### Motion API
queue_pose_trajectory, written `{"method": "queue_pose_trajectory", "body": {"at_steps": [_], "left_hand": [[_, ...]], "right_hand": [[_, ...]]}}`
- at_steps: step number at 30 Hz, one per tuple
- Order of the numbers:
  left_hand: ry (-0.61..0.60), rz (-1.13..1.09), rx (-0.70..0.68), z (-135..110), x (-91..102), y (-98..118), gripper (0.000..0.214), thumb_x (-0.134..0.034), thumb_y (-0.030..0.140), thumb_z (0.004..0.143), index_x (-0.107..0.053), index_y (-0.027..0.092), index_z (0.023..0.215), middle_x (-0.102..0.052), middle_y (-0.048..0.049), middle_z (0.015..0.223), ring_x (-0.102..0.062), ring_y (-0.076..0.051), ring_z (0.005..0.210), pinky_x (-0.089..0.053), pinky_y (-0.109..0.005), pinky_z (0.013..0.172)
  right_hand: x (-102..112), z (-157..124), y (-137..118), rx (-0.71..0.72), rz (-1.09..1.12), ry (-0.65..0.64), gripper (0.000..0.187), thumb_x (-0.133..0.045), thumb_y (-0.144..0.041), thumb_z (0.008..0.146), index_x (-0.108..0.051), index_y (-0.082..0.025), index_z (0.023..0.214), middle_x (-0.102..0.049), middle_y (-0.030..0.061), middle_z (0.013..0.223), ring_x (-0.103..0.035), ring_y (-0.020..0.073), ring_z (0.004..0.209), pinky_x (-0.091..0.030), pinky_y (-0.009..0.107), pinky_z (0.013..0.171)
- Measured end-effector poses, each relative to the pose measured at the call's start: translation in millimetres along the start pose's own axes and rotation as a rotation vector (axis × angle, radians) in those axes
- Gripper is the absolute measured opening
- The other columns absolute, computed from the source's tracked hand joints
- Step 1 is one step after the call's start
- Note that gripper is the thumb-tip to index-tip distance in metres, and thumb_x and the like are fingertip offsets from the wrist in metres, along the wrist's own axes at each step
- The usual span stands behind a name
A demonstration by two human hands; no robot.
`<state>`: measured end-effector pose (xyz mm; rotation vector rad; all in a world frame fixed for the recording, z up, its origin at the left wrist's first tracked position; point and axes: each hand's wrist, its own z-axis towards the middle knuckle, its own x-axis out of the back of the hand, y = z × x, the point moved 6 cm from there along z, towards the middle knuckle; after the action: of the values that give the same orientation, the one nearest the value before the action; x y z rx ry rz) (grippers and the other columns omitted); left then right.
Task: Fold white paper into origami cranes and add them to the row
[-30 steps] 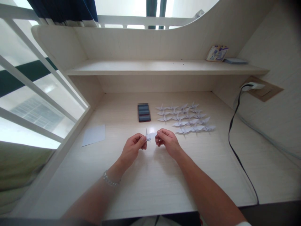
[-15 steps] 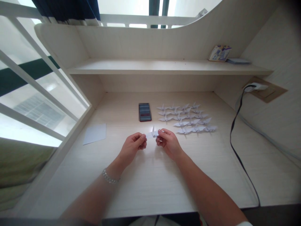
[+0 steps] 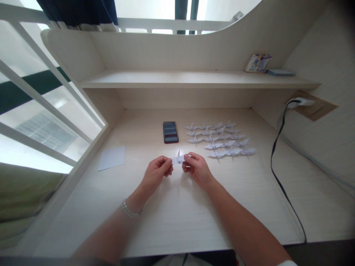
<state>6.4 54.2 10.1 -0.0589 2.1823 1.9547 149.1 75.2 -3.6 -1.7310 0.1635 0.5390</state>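
Between my two hands is a white paper crane (image 3: 178, 159), held just above the desk with one pointed tip sticking up. My left hand (image 3: 158, 171) pinches the wing on its left side between thumb and fingers. The opposite wing is pinched by my right hand (image 3: 197, 168), whose fingers hide part of it. Rows of finished paper cranes (image 3: 219, 139) stand on the desk, beyond and to the right of my right hand. Straight ahead of the held crane lies a dark phone-like rectangle (image 3: 170, 132), its face blurred out.
A white paper sheet (image 3: 112, 158) lies on the desk (image 3: 177, 218) at the left. On the right, a black cable (image 3: 273, 162) runs down from a wall socket (image 3: 314, 106). The shelf (image 3: 166, 77) above holds a small colourful box (image 3: 258, 63) and a flat pad (image 3: 280, 72).
The held crane and my right hand have shifted slightly left. Its upright tip leans a little differently. Both hands keep their pinch on the wings.
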Motion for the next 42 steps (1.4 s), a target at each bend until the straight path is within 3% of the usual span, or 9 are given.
{"method": "queue_pose_trajectory", "body": {"at_steps": [9, 16, 19, 21, 26, 30, 36, 39, 42], "left_hand": [[-0.012, -0.230, 0.064, -2, -4.9, -1, 0.023, -0.065, 0.035, 0.075, -0.056, 0.014, 0.071, -0.056, -0.0005, 0.064, -0.050, -0.009, 0.059, -0.038, -0.022, 0.057], [-0.006, -0.216, 0.063, -1, -4.2, -3, 0.023, -0.064, 0.035, 0.076, -0.055, 0.015, 0.071, -0.056, -0.0002, 0.064, -0.051, -0.009, 0.058, -0.039, -0.022, 0.056], [0.041, -0.201, 0.020, 0, 0.2, -2, 0.022, -0.064, 0.035, 0.076, -0.055, 0.015, 0.071, -0.056, 0.0005, 0.063, -0.050, -0.008, 0.058, -0.039, -0.022, 0.057], [0.082, -0.148, 0.005, 1, 3.0, -2, 0.023, -0.064, 0.036, 0.075, -0.055, 0.015, 0.071, -0.056, 0.0008, 0.063, -0.050, -0.008, 0.057, -0.039, -0.022, 0.056], [0.141, -0.030, 0.005, 3, 5.8, -6, 0.026, -0.065, 0.040, 0.073, -0.057, 0.015, 0.070, -0.058, 0.0003, 0.062, -0.050, -0.009, 0.054, -0.039, -0.022, 0.053], [0.140, 0.029, -0.017, 4, 5.7, -6, 0.026, -0.064, 0.041, 0.074, -0.058, 0.015, 0.071, -0.059, 0.0001, 0.062, -0.052, -0.009, 0.053, -0.039, -0.022, 0.051], [0.094, 0.090, -0.008, 6, 3.8, -11, 0.028, -0.062, 0.043, 0.074, -0.059, 0.015, 0.073, -0.060, -0.0006, 0.063, -0.052, -0.010, 0.052, -0.038, -0.021, 0.050], [0.088, 0.147, 0.011, 7, 3.8, -13, 0.029, -0.061, 0.044, 0.075, -0.059, 0.015, 0.074, -0.060, -0.0010, 0.063, -0.052, -0.010, 0.052, -0.036, -0.021, 0.048], [0.086, 0.172, 0.015, 7, 4.8, -14, 0.028, -0.060, 0.044, 0.076, -0.059, 0.015, 0.077, -0.060, -0.0012, 0.065, -0.052, -0.010, 0.053, -0.037, -0.021, 0.047]], "right_hand": [[-4, -1, 1, -0.005, 0.172, -0.025, 0.026, -0.068, -0.039, 0.070, -0.051, -0.019, 0.066, -0.051, -0.0014, 0.059, -0.048, 0.0114, 0.055, -0.035, 0.022, 0.048], [-2, 1, 6, -0.063, 0.173, -0.070, 0.027, -0.067, -0.042, 0.071, -0.053, -0.018, 0.068, -0.053, -0.0012, 0.059, -0.049, 0.0112, 0.053, -0.037, 0.023, 0.049], [5, 7, 9, -0.088, 0.061, -0.064, 0.031, -0.060, -0.046, 0.076, -0.057, -0.016, 0.069, -0.056, 0.0011, 0.060, -0.050, 0.0115, 0.052, -0.037, 0.023, 0.048], [14, 9, 7, -0.056, -0.060, 0.006, 0.034, -0.059, -0.049, 0.076, -0.057, -0.016, 0.068, -0.056, 0.0012, 0.058, -0.050, 0.0112, 0.050, -0.035, 0.023, 0.046], [25, -5, -25, 0.297, -0.480, 0.318, 0.035, -0.052, -0.051, 0.079, -0.059, -0.018, 0.068, -0.055, 0.0005, 0.057, -0.047, 0.0125, 0.051, -0.036, 0.025, 0.049], [0, -23, -39, 0.498, -0.746, 0.263, 0.024, -0.066, -0.044, 0.071, -0.062, -0.022, 0.079, -0.057, 0.0008, 0.064, -0.048, 0.0143, 0.056, -0.038, 0.027, 0.056], [-16, -24, -29, 0.555, -0.992, 0.229, 0.014, -0.055, -0.034, 0.081, -0.061, -0.022, 0.078, -0.060, 0.0026, 0.068, -0.051, 0.0159, 0.060, -0.037, 0.028, 0.061], [-7, -21, -29, 0.560, -1.059, 0.305, 0.016, -0.052, -0.033, 0.083, -0.061, -0.022, 0.076, -0.061, 0.0034, 0.068, -0.052, 0.0171, 0.061, -0.035, 0.028, 0.062], [13, -17, -32, 0.538, -1.125, 0.461, 0.018, -0.052, -0.035, 0.083, -0.061, -0.022, 0.076, -0.063, 0.0040, 0.067, -0.053, 0.0179, 0.061, -0.034, 0.029, 0.062]]}}
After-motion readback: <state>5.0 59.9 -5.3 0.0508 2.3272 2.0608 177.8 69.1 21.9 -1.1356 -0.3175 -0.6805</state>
